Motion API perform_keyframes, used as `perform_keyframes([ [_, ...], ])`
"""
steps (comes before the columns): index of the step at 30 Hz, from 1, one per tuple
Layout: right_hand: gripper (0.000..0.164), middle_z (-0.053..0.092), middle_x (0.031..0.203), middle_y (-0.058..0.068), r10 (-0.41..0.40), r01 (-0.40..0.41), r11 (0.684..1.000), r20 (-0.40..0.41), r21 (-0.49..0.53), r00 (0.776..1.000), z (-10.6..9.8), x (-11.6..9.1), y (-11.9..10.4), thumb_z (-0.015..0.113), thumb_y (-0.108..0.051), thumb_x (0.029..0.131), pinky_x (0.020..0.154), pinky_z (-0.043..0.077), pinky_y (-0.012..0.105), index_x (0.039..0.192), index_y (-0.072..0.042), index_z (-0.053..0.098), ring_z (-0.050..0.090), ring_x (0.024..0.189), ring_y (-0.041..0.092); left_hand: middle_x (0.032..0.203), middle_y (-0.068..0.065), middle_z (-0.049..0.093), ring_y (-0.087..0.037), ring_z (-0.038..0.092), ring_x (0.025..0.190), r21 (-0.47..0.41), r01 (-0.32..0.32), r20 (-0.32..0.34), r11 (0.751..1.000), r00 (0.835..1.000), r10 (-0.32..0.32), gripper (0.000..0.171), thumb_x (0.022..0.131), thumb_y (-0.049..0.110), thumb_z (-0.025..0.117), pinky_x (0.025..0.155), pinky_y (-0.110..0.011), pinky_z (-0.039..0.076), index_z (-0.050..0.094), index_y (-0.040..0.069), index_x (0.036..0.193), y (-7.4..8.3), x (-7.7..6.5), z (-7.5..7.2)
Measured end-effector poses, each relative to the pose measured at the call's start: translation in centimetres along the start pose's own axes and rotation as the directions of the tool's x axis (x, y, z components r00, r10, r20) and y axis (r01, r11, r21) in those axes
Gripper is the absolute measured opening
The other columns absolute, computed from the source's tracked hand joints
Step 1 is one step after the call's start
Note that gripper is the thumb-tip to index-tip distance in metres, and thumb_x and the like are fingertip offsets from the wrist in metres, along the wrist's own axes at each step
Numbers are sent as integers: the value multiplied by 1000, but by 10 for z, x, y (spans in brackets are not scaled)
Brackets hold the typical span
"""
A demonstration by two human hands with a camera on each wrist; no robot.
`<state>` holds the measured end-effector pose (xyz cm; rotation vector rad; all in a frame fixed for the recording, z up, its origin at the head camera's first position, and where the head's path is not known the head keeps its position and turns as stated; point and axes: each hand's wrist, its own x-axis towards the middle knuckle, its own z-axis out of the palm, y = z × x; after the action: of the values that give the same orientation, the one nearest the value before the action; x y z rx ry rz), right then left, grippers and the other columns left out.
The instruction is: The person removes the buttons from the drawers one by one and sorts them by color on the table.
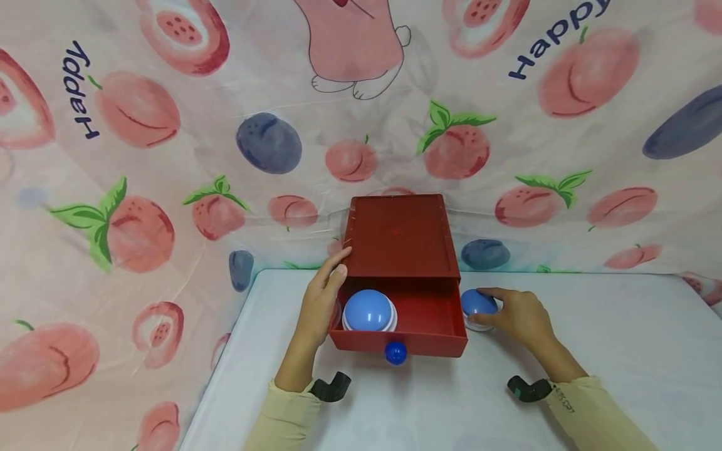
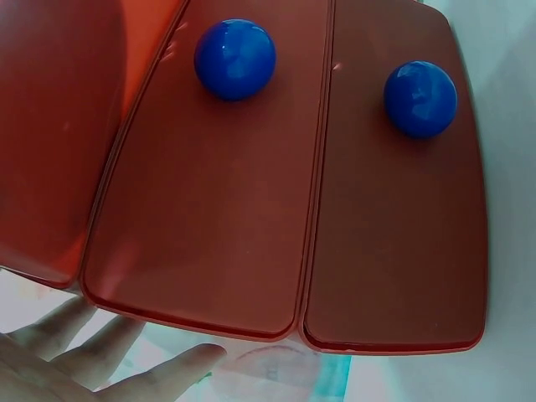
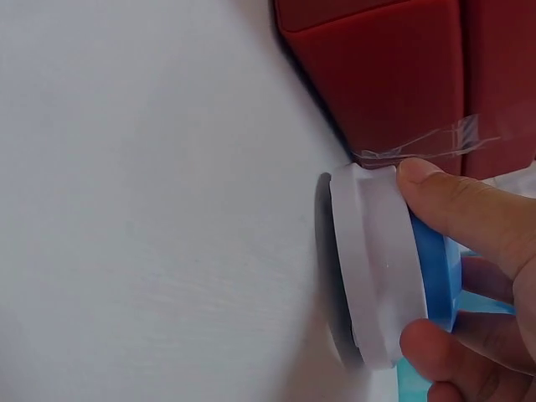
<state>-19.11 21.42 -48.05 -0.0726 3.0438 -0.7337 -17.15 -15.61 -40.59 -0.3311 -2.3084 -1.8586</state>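
Fruit-print cloth [image 1: 307, 106] behind drawer unit [image 1: 400, 241] — dome [image 1: 476, 303] alongside

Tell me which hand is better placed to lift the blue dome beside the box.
Probably the right hand: its thumb and fingers grip that dome, while the left hand is across the box, at its opposite side.

bright light, glints on blue knobs [image 2: 235, 60], soft shadows on tabletop [image 1: 429, 407]

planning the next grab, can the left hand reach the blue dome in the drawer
Probably yes: nothing covers the blue dome from above, so the left grip nearby need only clear the side of the open drawer.
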Motion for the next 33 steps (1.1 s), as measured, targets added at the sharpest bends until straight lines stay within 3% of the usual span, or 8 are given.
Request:
perform_keyframes([
  [21, 84, 63, 132, 29, 14, -14, 1000, 48, 11, 999, 3, 3, 4, 87, -54, 73, 82, 59, 59, 141, -12, 62, 56, 117, 52, 159, 4, 44, -24, 39, 148, -7, 2, -6, 1000, 1000, -2, 42, 107, 42, 47, 120, -57, 33, 52, 34, 148, 0, 0, 1],
  [33, 79, 62, 134, 28, -36, 36, 999, 53, 9, 998, 3, 2, 11, 88, -50, 74, 83, 58, 60, 140, -14, 63, 54, 120, 53, 158, 5, 45, -23, 39, 148, -2, -1, -1, 1000, 1000, 1, 41, 107, 43, 47, 121, -56, 32, 53, 36, 147, -1, 0, 1],
])
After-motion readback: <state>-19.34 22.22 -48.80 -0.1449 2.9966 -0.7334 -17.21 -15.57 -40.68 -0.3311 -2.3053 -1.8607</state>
